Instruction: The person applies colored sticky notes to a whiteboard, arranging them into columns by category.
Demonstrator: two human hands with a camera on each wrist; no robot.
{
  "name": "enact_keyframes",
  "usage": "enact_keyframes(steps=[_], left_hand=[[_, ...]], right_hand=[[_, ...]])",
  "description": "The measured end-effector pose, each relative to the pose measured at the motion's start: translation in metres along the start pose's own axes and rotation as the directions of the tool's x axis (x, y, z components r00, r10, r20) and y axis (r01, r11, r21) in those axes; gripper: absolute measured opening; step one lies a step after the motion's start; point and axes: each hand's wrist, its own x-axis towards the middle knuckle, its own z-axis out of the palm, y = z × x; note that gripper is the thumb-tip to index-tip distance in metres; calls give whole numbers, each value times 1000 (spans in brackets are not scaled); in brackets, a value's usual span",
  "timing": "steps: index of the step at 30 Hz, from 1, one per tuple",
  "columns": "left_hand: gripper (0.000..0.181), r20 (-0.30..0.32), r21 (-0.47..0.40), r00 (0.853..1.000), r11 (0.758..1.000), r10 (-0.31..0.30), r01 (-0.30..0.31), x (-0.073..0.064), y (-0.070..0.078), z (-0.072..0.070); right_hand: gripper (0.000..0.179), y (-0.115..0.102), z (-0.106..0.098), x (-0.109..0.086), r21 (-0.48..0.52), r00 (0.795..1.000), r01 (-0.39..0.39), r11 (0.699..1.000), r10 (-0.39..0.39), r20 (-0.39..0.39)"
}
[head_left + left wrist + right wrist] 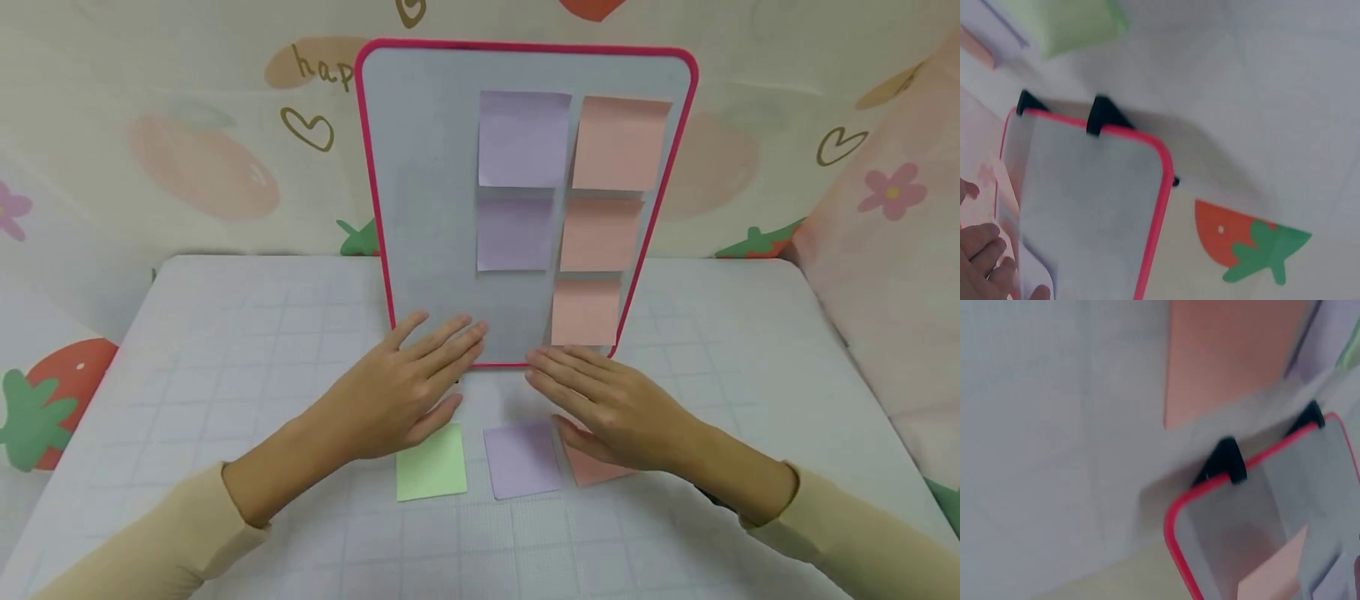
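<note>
A whiteboard with a pink-red rim (pixel 420 183) stands upright on the table. Two purple sticky notes (pixel 522 139) form a column on it, and three pink sticky notes (pixel 600 235) form another to their right. My left hand (pixel 408 387) hovers before the board's lower left part with its fingers extended, holding nothing. Near the lower right edge, just below the lowest pink note, my right hand (pixel 611 408) has its fingers extended and together; whether it touches the board I cannot tell. It partly covers a pink sticky pad (pixel 600 473) on the table.
A green sticky pad (pixel 431 467) and a purple sticky pad (pixel 522 461) lie in front of the board. Black feet (pixel 1225 459) support the board's bottom edge. Behind the white gridded table (pixel 247 350) hangs a printed cloth (pixel 195 167) with fruit and hearts.
</note>
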Motion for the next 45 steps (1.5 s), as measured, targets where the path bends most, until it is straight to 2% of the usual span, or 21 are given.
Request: enact_keyframes(steps=[4, 9, 12, 16, 23, 33, 39, 45], left_hand=[[57, 84, -84, 995, 995, 55, -48, -12, 14, 13], [56, 159, -154, 978, 982, 134, -109, -24, 30, 30], [57, 204, -177, 967, 977, 154, -118, -30, 37, 38], [57, 250, -203, 954, 973, 162, -112, -33, 43, 45], [56, 258, -212, 949, 969, 179, -125, -37, 48, 51], [54, 282, -210, 935, 965, 213, -157, -40, 52, 56], [54, 310, -186, 926, 969, 216, -164, -40, 53, 56], [54, 317, -179, 923, 970, 217, -167, -40, 53, 56]], right_hand=[[42, -11, 10, -14, 94, 999, -26, 995, 23, 37], [48, -22, 23, -26, 175, 995, -40, 984, 24, 92], [55, -28, 29, -30, 191, 993, -56, 980, 35, 111], [56, -33, 33, -33, 205, 988, -82, 975, 54, 142], [49, -38, 38, -38, 224, 991, -50, 973, 21, 128], [51, -40, 48, -45, 204, 976, -54, 977, 9, 218], [53, -40, 48, -45, 197, 976, -46, 979, 2, 219], [52, -40, 47, -43, 197, 973, -45, 979, -2, 232]])
